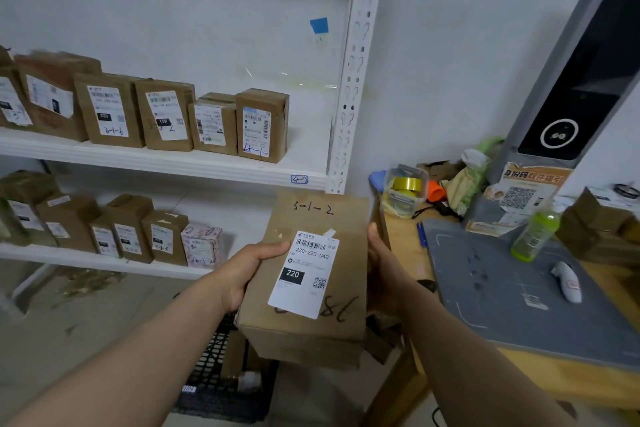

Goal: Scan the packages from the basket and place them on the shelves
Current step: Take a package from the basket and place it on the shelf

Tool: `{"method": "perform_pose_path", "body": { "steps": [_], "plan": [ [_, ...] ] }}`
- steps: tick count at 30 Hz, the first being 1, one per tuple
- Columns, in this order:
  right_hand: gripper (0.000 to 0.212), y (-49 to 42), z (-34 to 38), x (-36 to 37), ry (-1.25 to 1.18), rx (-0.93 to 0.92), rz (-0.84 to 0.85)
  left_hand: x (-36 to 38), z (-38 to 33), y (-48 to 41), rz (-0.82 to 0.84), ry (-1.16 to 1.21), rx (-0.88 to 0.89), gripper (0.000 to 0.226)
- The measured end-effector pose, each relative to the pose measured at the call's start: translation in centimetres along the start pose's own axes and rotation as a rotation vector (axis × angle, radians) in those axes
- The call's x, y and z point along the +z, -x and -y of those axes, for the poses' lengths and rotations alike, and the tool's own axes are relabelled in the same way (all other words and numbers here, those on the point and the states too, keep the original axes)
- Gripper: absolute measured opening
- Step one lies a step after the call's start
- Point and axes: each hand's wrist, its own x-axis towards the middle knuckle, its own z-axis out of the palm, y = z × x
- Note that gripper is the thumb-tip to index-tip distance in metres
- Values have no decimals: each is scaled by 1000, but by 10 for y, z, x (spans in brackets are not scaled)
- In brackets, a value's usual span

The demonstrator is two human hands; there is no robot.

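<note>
Left hand [247, 270] & right hand [384, 270] each grip 1 pkg [308, 288] — above 1 basket [211, 364].

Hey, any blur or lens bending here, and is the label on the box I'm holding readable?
Head view: label on the box sharp, reads 220-220-C40; far-left boxes smeared; shelf post leans and bows from the wide lens; light soft, even.
</note>
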Motion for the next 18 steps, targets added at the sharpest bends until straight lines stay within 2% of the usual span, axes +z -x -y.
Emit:
{"method": "perform_pose_path", "body": {
  "steps": [2,6,11,18],
  "plan": [
    [107,-5,-11,-6,-40,-2,-25,7,2,-7,-1,-45,-52,43],
    [91,-13,-25,-19,-79,-21,-124,12,4,-32,-5,-122,-82,52],
    [90,-8,-23,-37,-159,66,-252,33,-3,-66,6,-207,-101,40],
    [53,-8,1,-48,-194,27,-440,59,-10,-127,-91,-303,-55,39]
  ]
}}
